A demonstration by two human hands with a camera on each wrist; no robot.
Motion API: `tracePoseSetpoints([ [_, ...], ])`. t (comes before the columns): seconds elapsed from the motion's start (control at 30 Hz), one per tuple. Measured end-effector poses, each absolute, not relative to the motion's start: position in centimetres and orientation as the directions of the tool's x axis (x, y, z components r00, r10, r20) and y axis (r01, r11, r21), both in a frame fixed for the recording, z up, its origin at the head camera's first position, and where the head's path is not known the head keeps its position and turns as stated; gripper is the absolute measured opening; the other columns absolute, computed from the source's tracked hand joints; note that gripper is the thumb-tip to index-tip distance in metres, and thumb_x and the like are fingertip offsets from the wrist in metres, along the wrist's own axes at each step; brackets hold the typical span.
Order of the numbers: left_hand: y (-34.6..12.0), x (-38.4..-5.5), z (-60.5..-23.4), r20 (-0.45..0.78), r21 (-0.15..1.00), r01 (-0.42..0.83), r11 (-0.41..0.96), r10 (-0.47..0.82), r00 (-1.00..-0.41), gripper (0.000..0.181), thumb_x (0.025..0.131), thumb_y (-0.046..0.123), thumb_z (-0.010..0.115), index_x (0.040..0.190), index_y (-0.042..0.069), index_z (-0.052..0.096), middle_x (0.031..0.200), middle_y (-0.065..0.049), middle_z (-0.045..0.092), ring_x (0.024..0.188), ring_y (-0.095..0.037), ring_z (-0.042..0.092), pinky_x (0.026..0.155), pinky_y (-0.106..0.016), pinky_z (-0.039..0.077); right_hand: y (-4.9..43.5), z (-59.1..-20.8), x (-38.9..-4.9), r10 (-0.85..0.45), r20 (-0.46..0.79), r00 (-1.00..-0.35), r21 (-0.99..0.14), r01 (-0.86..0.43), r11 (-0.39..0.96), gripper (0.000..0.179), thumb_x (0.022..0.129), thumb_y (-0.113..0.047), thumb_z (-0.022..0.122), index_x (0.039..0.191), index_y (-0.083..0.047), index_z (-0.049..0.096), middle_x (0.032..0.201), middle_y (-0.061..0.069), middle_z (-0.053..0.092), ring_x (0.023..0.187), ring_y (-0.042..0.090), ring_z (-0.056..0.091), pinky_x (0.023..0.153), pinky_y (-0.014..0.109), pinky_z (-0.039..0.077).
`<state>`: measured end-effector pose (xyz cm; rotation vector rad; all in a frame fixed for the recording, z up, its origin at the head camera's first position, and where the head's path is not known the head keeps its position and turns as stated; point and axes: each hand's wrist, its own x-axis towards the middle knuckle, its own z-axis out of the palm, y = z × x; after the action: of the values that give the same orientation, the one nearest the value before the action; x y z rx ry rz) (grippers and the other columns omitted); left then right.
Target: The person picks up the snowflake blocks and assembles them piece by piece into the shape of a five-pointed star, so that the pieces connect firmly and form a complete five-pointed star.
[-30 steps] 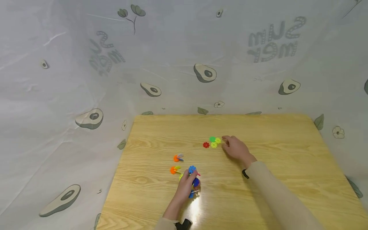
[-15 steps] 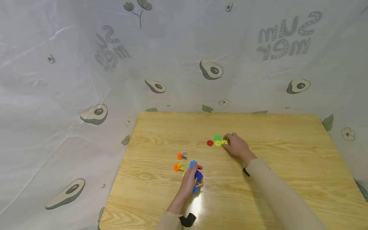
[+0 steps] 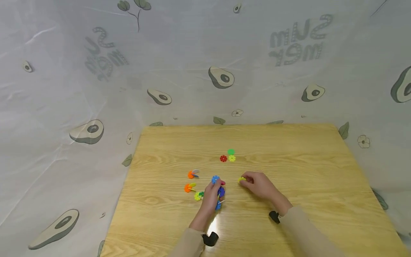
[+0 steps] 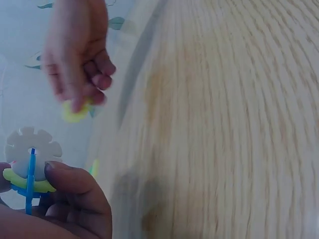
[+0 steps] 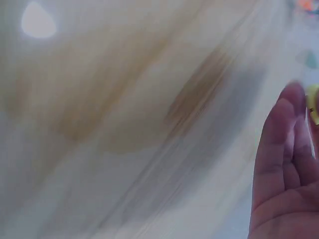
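The left hand (image 3: 210,196) grips a multicoloured assembly of notched snowflake discs (image 3: 221,192). The right hand (image 3: 259,184) pinches a yellow snowflake disc (image 3: 242,180) to the right of the assembly, apart from it. Beyond the assembly lie a red disc (image 3: 223,158), a green disc (image 3: 231,152) and a second yellow disc (image 3: 232,158). The step appears to be adding a disc. Recommended: align its notch with a free one, cross the discs squarely, press straight, and support the joint from behind so existing links do not twist loose.
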<state>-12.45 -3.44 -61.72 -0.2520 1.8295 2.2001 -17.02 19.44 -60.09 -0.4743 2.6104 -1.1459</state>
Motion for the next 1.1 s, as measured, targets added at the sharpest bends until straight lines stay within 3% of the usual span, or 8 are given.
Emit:
tracePoseSetpoints([
  [0.13, -2.6, -12.5, -61.8, -0.311, 0.931, -0.317, -0.182, 0.066, -0.948, 0.04, 0.111, 0.029, 0.051, 0.113, -0.009, 0.062, 0.069, 0.002, 0.047, 0.056, -0.013, 0.042, 0.052, -0.022, 0.037, 18.2, -59.4, -15.5, -0.44, -0.14, -0.887, -0.852, -0.119, 0.51, 0.021, 0.106, -0.02, 0.064, 0.096, -0.003, 0.071, 0.077, 0.008, 0.069, 0.064, 0.017, 0.059, 0.058, 0.024, 0.046],
  [0.27, -2.0, -12.4, -62.0, -0.291, 0.943, -0.293, -0.156, 0.038, -0.956, 0.038, 0.111, 0.026, 0.051, 0.113, -0.009, 0.064, 0.072, 0.002, 0.05, 0.057, -0.012, 0.044, 0.054, -0.023, 0.039, 17.2, -59.1, -14.8, -0.463, -0.18, -0.868, -0.916, -0.024, 0.402, 0.024, 0.107, -0.014, 0.059, 0.098, 0.006, 0.068, 0.082, 0.018, 0.069, 0.071, 0.027, 0.064, 0.059, 0.022, 0.048],
  [0.33, -1.8, -12.4, -62.1, -0.284, 0.949, -0.285, -0.135, 0.032, -0.958, 0.037, 0.111, 0.027, 0.052, 0.114, -0.007, 0.066, 0.073, 0.003, 0.052, 0.058, -0.012, 0.046, 0.055, -0.023, 0.04, 16.8, -59.0, -14.6, -0.465, -0.188, -0.865, -0.926, -0.002, 0.378, 0.025, 0.107, -0.013, 0.059, 0.096, 0.008, 0.067, 0.081, 0.02, 0.068, 0.07, 0.025, 0.062, 0.059, 0.022, 0.046],
  [0.57, -1.5, -12.3, -62.0, -0.289, 0.947, -0.29, -0.135, 0.025, -0.957, 0.038, 0.11, 0.03, 0.053, 0.117, -0.003, 0.069, 0.072, 0.0, 0.053, 0.06, -0.013, 0.05, 0.056, -0.023, 0.043, 16.3, -59.0, -14.5, -0.429, -0.202, -0.88, -0.929, 0.033, 0.37, 0.03, 0.107, -0.014, 0.059, 0.088, 0.008, 0.064, 0.075, 0.018, 0.066, 0.061, 0.01, 0.051, 0.053, 0.019, 0.037],
  [1.1, -1.5, -12.3, -62.2, -0.264, 0.959, -0.264, -0.107, 0.017, -0.964, 0.041, 0.111, 0.034, 0.049, 0.122, 0.0, 0.069, 0.073, 0.001, 0.053, 0.066, -0.017, 0.052, 0.06, -0.024, 0.042, 15.9, -59.0, -14.4, -0.343, -0.202, -0.917, -0.947, 0.094, 0.306, 0.028, 0.106, -0.015, 0.061, 0.091, 0.008, 0.067, 0.079, 0.019, 0.068, 0.066, 0.018, 0.058, 0.054, 0.02, 0.042],
])
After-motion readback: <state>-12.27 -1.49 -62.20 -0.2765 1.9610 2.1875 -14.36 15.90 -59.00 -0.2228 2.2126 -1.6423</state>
